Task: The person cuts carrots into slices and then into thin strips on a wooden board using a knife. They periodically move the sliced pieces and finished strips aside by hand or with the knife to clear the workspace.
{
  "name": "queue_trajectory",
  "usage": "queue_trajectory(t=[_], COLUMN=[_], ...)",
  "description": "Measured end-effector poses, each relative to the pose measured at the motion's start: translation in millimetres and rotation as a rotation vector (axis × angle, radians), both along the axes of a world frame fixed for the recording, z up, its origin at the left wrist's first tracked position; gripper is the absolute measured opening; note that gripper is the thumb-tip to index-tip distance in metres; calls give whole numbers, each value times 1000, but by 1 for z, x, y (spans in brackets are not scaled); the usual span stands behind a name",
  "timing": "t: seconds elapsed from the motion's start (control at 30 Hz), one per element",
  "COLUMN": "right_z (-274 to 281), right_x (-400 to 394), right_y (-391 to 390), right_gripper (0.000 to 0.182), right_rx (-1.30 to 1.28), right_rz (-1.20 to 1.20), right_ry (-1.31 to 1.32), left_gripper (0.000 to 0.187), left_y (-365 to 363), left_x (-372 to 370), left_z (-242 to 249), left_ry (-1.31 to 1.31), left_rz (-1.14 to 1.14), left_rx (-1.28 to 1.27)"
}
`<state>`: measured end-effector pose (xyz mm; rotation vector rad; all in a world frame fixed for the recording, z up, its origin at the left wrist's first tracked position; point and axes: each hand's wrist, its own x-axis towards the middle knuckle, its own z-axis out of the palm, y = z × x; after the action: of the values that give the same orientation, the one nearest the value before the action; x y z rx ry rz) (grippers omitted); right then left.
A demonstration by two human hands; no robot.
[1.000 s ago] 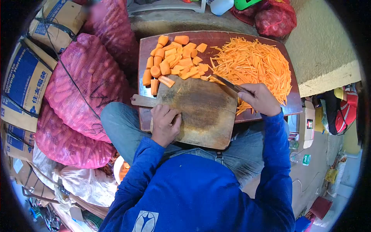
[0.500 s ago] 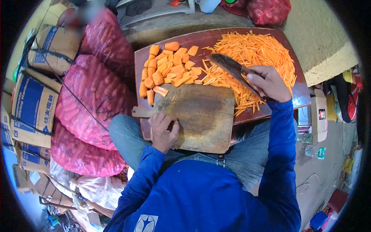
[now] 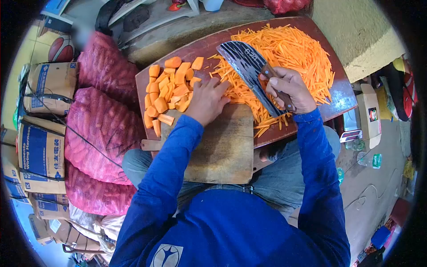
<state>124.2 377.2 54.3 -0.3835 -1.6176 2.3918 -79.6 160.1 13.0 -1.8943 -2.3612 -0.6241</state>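
Observation:
My right hand (image 3: 293, 91) grips the wooden handle of a broad-bladed knife (image 3: 243, 60), its dark, streaked blade slanting up to the left. Under the knife and behind it, a large heap of carrot strips (image 3: 289, 49) covers the right side of the low reddish table (image 3: 344, 104). My left hand (image 3: 207, 100) reaches over the far edge of the worn wooden cutting board (image 3: 222, 149), fingers spread at the carrot chunks (image 3: 167, 89). Its fingertips lie between the chunks and the strips; what they touch underneath is partly hidden. The board rests on the table's near edge, over my lap.
Pink mesh sacks of carrots (image 3: 104, 133) stand at left, beside stacked cardboard boxes (image 3: 42, 151). A concrete ledge (image 3: 356, 40) rises at the far right. Plastic bottles (image 3: 369, 159) and an opened carton (image 3: 369, 118) lie on the floor to the right.
My left hand has moved from the board's near left side up to the carrot chunks, opening out. The knife has turned so its blade face shows. The whole view has shifted slightly.

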Motion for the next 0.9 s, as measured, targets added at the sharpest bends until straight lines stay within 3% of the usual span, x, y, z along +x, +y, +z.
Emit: queue_trajectory(t=[0.07, 0.2, 0.3, 0.4, 0.5, 0.67, 0.7, 0.77, 0.9], right_z=[1, 3, 3, 5, 3, 3, 3, 4, 4], right_x=[-1, -5, -9, -13, -15, -13, -12, -11, -10], right_y=[0, 0, 0, -2, 0, 2, 2, 1, 0], right_gripper=[37, 38, 38, 38, 36, 34, 34, 34, 34], right_rx=[4, 9, 2, 19, 48, 56, 74, 72, 62], right_rz=[5, 32, 52, 64, 58, 30, 29, 32, 59], right_ry=[8, 20, 32, 15, -11, 0, 7, 10, 5], left_gripper=[49, 51, 49, 33, 32, 42, 42, 46, 42], left_y=[6, 12, 14, 28, 38, 35, 31, 22, 7], left_x=[-8, -19, -20, -14, -19, -52, -62, -85, -122], left_z=[-2, -4, 0, -9, -16, -1, 7, 28, 26], left_ry=[-38, -157, -131, 21, -22, -226, -223, -358, -268], left_rz=[-60, -138, -171, -253, -196, -205, -207, -48, 43], left_rx=[-55, -55, -77, -22, 154, 241, 239, -54, 45])
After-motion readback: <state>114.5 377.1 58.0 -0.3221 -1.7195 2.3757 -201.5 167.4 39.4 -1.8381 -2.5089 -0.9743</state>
